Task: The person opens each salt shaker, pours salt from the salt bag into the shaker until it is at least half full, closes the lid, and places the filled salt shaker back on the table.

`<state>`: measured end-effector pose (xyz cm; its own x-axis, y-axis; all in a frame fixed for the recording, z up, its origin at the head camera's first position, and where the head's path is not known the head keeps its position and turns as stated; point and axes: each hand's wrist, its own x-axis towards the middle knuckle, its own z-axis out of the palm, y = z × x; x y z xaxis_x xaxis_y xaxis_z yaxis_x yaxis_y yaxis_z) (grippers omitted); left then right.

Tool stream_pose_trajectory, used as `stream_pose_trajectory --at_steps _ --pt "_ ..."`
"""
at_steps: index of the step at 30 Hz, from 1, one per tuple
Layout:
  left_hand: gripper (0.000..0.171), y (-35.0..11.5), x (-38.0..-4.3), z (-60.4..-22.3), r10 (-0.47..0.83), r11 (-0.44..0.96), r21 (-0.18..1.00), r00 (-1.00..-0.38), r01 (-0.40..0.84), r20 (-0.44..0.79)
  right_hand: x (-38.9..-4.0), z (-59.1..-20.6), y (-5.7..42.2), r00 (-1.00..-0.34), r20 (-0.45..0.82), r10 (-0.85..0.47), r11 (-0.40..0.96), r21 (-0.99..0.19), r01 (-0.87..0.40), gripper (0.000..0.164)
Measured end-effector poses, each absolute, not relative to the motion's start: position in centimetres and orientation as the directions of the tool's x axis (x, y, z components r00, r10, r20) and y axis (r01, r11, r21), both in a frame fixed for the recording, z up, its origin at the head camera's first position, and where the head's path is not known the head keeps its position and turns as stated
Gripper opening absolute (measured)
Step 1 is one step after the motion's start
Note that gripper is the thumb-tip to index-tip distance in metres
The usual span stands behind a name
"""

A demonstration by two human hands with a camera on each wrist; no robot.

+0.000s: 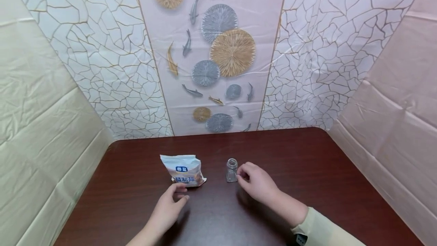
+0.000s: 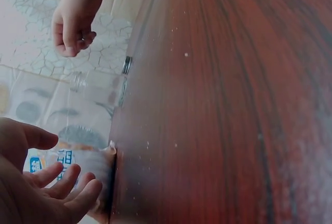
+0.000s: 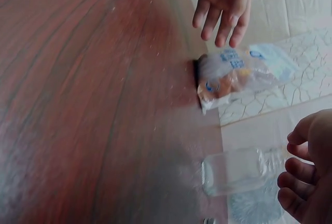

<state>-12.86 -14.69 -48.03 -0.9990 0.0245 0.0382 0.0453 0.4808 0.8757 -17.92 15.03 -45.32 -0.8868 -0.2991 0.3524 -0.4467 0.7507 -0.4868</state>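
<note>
A white bag of salt (image 1: pixel 184 172) with blue print stands upright on the table. My left hand (image 1: pixel 169 205) is just in front of it, fingers spread and loosely bent, holding nothing. To the bag's right is a small clear glass jar (image 1: pixel 231 171), upright with its threaded mouth uncovered. Beside the jar hovers my right hand (image 1: pixel 257 181), its fingers loosely curled near the rim; I see nothing in them. A small dark, shiny piece (image 2: pixel 127 65), perhaps a lid, lies on the table by the jar; in the head view it is hidden.
The dark red-brown wooden table (image 1: pixel 136 215) has rounded far corners. Behind it hangs a patterned cloth (image 1: pixel 218 56), with plain beige cloth (image 1: pixel 41 105) along the sides. A dark band (image 1: pixel 301 239) sits at the right wrist.
</note>
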Motion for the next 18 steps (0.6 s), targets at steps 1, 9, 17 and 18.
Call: stream_pose_trajectory --at_steps 1,9,17,18 --pt "0.033 -14.8 -12.9 -48.0 0.014 0.479 0.877 -0.999 0.039 0.037 -17.9 -45.2 14.8 -0.88 0.359 -0.31 0.745 -0.483 -0.46 0.013" --pt "0.031 -15.6 -13.3 -48.4 -0.086 0.438 0.898 -0.996 -0.029 0.01 -17.8 -43.5 12.7 -0.851 0.382 -0.362 0.708 -0.481 -0.517 0.008" --pt "0.031 -16.5 -14.0 -48.6 -0.151 0.393 0.918 -0.989 -0.05 0.011 -18.4 -41.8 9.8 -0.806 0.426 -0.412 0.667 -0.462 -0.585 0.014" --pt "0.032 -16.7 -14.2 -48.7 -0.158 0.398 0.916 -0.987 -0.051 0.014 -18.5 -41.6 9.5 -0.803 0.426 -0.416 0.667 -0.457 -0.588 0.015"
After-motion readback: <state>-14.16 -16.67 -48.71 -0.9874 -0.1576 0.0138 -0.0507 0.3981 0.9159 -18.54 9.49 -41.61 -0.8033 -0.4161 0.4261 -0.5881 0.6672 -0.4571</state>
